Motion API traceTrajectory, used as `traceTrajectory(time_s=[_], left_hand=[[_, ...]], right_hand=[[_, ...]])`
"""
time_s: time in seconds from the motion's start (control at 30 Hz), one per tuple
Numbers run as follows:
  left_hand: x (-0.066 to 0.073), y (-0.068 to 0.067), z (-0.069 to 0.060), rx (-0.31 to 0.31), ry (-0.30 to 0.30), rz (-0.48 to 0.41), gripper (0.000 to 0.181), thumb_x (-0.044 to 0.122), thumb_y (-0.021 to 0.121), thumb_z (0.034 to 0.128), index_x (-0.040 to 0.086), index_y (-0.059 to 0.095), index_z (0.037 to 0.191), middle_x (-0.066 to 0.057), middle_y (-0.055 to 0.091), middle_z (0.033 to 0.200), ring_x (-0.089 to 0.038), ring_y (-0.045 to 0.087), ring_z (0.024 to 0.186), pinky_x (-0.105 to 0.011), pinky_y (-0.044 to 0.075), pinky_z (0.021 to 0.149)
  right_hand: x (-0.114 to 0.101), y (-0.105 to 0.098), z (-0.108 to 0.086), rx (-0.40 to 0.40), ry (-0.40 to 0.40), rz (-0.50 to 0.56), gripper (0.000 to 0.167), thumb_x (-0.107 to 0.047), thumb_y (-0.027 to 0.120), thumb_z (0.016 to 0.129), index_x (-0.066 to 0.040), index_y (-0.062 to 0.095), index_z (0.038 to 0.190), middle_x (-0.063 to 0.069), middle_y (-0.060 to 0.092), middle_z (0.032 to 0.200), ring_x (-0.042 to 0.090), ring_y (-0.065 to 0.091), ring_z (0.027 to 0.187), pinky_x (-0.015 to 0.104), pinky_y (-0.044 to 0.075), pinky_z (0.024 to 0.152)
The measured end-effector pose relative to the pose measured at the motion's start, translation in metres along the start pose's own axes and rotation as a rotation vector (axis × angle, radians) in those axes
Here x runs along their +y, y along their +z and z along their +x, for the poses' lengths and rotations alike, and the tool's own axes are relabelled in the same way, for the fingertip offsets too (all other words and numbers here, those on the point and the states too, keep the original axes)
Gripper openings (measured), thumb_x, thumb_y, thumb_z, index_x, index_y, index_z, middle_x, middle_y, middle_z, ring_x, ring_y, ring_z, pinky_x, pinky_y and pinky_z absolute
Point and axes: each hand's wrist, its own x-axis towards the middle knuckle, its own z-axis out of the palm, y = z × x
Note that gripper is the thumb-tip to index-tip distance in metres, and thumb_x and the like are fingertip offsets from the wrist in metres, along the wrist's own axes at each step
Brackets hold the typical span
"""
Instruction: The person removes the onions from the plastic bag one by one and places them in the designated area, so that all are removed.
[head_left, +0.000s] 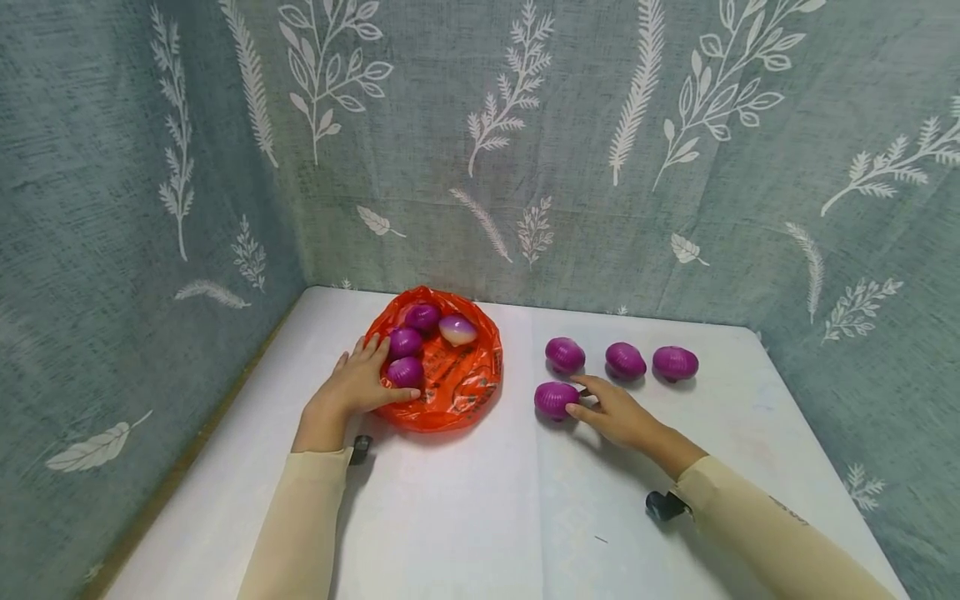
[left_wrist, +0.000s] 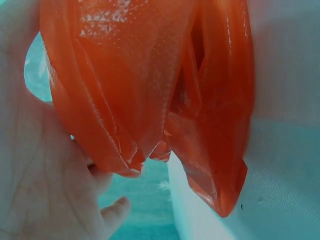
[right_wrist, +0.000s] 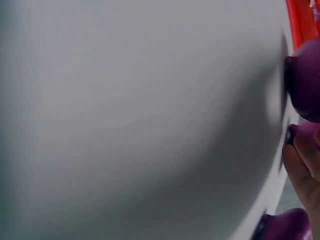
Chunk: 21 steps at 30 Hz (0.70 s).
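In the head view, my left hand (head_left: 356, 383) lies spread over the left rim of a red plastic bag (head_left: 457, 383), its thumb pointing right. The left wrist view shows the palm beside the bag's folds (left_wrist: 125, 85). Purple onions sit inside the bag, one (head_left: 406, 372) close to the hand, plus a paler onion (head_left: 457, 330). On the white table, my right hand (head_left: 618, 412) reaches a purple onion (head_left: 556, 400) from its right, thumb tip at its side, fingers not wrapped round it. That onion (right_wrist: 306, 82) appears at the right wrist view's edge, near the fingers (right_wrist: 300, 175).
Behind the right hand three more purple onions stand in a row: left (head_left: 565, 355), middle (head_left: 626, 361) and right (head_left: 675, 363). The white table (head_left: 465, 517) ends at a grey-green patterned cloth (head_left: 450, 150) at the back and sides. Each wrist wears a small black camera.
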Motion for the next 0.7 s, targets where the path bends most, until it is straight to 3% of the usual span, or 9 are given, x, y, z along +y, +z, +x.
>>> traceTrajectory(time_s=[0.27,0.4,0.57,0.7], left_hand=[[-0.001,0.001,-0.002,0.002,0.003,-0.012,0.132,0.087,0.06,0.0615,0.005,0.016,0.156,-0.024,0.01,0.159,-0.043,-0.001,0.145,-0.062,0.0,0.112],[-0.002,0.002,-0.002,0.0,0.003,-0.012,0.131,0.086,0.061,0.0623,0.005,0.016,0.156,-0.024,0.011,0.159,-0.043,-0.001,0.145,-0.062,-0.001,0.112],[-0.002,0.002,-0.003,-0.001,0.001,-0.013,0.125,0.078,0.065,0.0679,0.005,0.016,0.156,-0.024,0.01,0.159,-0.043,-0.002,0.145,-0.062,-0.001,0.112],[-0.001,0.0,-0.004,0.007,0.001,-0.003,0.125,0.08,0.064,0.0673,0.005,0.016,0.156,-0.023,0.01,0.159,-0.043,0.0,0.145,-0.062,-0.001,0.112]], right_hand=[[-0.014,-0.007,0.016,0.022,-0.042,-0.044,0.066,-0.045,0.064,0.093,-0.005,0.047,0.143,0.017,0.054,0.136,0.033,0.055,0.118,0.047,0.05,0.091],[-0.017,-0.003,0.02,-0.01,-0.044,-0.066,0.072,-0.048,0.069,0.087,-0.005,0.05,0.141,0.015,0.054,0.137,0.034,0.051,0.124,0.05,0.046,0.097],[-0.014,0.003,0.018,-0.028,-0.015,-0.089,0.075,-0.05,0.075,0.081,-0.005,0.053,0.137,0.015,0.055,0.136,0.036,0.052,0.122,0.052,0.043,0.099],[-0.01,0.004,0.011,-0.009,0.014,-0.08,0.075,-0.051,0.075,0.081,-0.007,0.053,0.138,0.016,0.056,0.134,0.036,0.056,0.117,0.052,0.046,0.096]])
